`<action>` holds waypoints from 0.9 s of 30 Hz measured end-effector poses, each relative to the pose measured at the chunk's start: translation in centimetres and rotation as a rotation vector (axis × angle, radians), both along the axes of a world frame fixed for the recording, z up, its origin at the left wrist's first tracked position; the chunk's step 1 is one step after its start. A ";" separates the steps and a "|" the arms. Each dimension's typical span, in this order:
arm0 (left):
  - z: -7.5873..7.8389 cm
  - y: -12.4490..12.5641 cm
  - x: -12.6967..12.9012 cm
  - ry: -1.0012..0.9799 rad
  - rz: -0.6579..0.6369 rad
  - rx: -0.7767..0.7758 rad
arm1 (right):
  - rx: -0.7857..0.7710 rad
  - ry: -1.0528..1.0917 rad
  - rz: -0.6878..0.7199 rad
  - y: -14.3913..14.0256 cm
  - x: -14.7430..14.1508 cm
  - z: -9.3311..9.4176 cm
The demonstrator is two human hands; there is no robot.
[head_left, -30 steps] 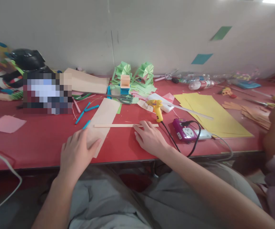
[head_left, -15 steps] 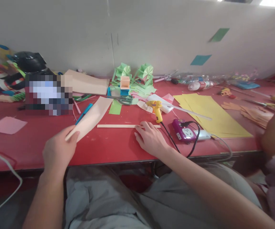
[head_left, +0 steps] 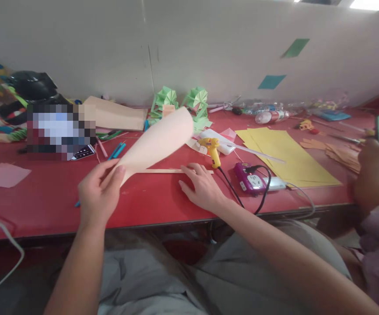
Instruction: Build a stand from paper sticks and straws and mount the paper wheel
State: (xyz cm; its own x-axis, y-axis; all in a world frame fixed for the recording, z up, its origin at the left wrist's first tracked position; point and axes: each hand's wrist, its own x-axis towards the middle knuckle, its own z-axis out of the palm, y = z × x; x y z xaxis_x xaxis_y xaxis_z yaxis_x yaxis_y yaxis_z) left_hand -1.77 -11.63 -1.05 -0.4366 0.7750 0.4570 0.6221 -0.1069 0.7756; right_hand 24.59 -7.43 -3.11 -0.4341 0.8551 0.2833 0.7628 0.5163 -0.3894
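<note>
Paper lifted off a crowded red table (head_left: 45, 205).

I pinch the peach paper sheet (head_left: 158, 141) in my left hand (head_left: 99, 197), clear of the table; my right hand (head_left: 201, 188) lies spread, fingertips on the thin strip (head_left: 163, 170). Beyond sit a glue gun (head_left: 212, 151), power strip (head_left: 250, 178), yellow sheets (head_left: 284, 153) and green paper fans (head_left: 196, 98), which the raised sheet partly hides.

Two green paper fans (head_left: 163, 98) (one glue gun (head_left: 211, 150))
</note>
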 end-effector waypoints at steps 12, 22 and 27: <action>-0.3 1.8 2.9 -0.409 -0.619 -0.196 | -0.703 1.298 0.082 2.0 -1.7 2.2; 3.7 11.9 2.6 -0.687 -0.780 -0.472 | -0.793 1.191 -0.076 4.5 -0.2 2.3; 2.3 12.9 2.8 -0.701 -0.913 -0.456 | -0.696 1.146 -0.096 4.7 0.2 2.4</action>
State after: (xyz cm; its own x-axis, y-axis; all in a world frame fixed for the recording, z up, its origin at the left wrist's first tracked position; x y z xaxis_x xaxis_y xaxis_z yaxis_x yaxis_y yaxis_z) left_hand 1.02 1.26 1.30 0.3053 0.9510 -0.0489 -0.1027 0.0840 0.9912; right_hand 24.77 -2.68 -0.71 -0.1771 0.9825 -0.0584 -0.1459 -0.0849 -0.9856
